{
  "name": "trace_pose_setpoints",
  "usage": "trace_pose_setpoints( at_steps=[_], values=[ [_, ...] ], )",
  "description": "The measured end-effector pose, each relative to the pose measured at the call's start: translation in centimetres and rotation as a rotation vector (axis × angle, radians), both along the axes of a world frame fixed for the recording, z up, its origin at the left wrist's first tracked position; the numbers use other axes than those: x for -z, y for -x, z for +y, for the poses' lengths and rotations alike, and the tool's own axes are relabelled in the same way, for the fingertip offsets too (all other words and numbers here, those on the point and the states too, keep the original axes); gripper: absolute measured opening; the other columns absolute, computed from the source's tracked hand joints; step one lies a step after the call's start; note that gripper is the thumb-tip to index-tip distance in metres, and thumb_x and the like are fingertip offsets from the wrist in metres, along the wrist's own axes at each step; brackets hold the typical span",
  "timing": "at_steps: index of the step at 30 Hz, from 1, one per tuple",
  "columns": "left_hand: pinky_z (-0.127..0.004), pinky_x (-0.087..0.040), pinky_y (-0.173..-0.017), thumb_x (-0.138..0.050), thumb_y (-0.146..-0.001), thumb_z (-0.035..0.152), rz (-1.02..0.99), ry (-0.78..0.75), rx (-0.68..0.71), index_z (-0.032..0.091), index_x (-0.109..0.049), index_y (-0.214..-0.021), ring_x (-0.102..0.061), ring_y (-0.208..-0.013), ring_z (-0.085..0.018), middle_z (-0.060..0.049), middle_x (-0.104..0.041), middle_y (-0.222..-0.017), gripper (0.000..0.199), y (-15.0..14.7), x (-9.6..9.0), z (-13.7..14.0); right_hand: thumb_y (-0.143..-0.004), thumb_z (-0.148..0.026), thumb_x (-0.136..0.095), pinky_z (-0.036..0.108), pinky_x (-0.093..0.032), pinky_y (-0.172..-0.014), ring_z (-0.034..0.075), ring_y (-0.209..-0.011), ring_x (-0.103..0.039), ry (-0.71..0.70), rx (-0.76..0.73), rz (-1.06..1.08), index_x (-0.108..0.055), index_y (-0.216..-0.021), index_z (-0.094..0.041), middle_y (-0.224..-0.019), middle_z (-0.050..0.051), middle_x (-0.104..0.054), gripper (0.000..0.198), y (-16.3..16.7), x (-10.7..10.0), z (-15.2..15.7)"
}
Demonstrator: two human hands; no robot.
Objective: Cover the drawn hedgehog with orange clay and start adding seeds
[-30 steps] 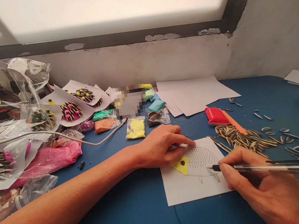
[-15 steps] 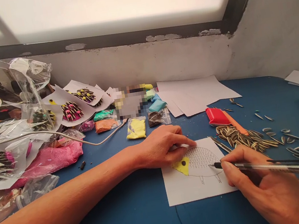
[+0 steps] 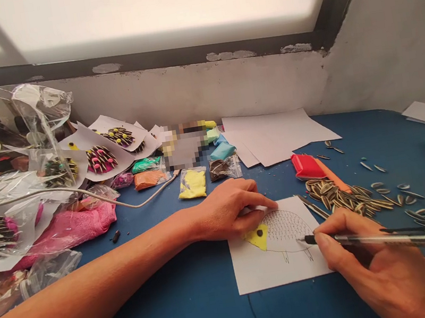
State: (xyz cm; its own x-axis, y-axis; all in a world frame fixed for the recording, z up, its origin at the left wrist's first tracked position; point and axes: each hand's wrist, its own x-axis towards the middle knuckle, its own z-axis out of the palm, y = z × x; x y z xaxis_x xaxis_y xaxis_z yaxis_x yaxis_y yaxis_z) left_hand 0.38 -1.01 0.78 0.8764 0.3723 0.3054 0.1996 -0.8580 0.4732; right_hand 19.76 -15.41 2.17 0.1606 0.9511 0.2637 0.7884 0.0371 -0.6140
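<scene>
A white sheet of paper (image 3: 255,276) lies on the blue table, bearing a line drawing of a hedgehog-like animal (image 3: 286,228) with two legs and a body full of small marks. Its pointed head is covered in flat yellow clay (image 3: 258,239) with a dark round eye. My left hand (image 3: 232,209) rests on the sheet's upper left part, index finger stretched out, nothing held; some fingers are hidden. In my right hand (image 3: 369,258) is a clear pen with black parts (image 3: 354,239), gripped between thumb and fingers. Its tip meets the drawing's lower right body.
Right of the paper lie striped sunflower seeds (image 3: 358,199), a red packet (image 3: 308,166) and an orange strip (image 3: 332,175). Clay bags, including a yellow one (image 3: 192,183), stand behind my left hand. White sheets (image 3: 273,136) lie at the back. A cable (image 3: 92,191) crosses the cluttered left side.
The pen tip has shifted very slightly within the drawing's lower right body. The whole view has drifted a little; my left hand stays in place on the paper.
</scene>
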Motion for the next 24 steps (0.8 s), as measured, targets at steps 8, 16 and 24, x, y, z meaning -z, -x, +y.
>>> trace_pose_setpoints(
  at_steps=[8,16,24],
  values=[
    [-0.027,-0.04,-0.073,-0.058,-0.093,0.017,0.014,-0.01,0.0,0.018,-0.073,-0.118,-0.051,-0.075,-0.013,-0.004,-0.058,-0.084,0.029,0.0,0.0,0.0,-0.086,-0.048,-0.049,0.027,-0.026,-0.039,0.012,-0.04,-0.036,0.024,0.182,-0.035,-0.056,-0.069,-0.028,-0.048,-0.006,-0.042,0.027,0.1,-0.3,-0.3],
    [-0.027,-0.041,-0.075,-0.058,-0.092,0.017,0.008,-0.014,-0.01,0.019,-0.073,-0.118,-0.052,-0.076,-0.013,-0.004,-0.06,-0.086,0.03,0.0,0.2,0.0,-0.086,-0.047,-0.05,0.025,-0.033,-0.04,0.012,-0.041,-0.044,0.044,0.06,-0.035,-0.056,-0.07,-0.028,-0.05,-0.006,-0.05,0.026,-0.6,0.1,0.1],
    [-0.027,-0.04,-0.074,-0.057,-0.093,0.018,0.01,-0.006,-0.004,0.019,-0.073,-0.118,-0.052,-0.076,-0.014,-0.005,-0.06,-0.086,0.03,0.0,0.1,0.0,-0.087,-0.045,-0.049,0.023,-0.034,-0.035,0.011,-0.036,-0.047,0.013,0.019,-0.118,-0.056,-0.07,-0.028,-0.048,-0.008,-0.053,0.025,-1.2,0.2,0.4]
  ],
)
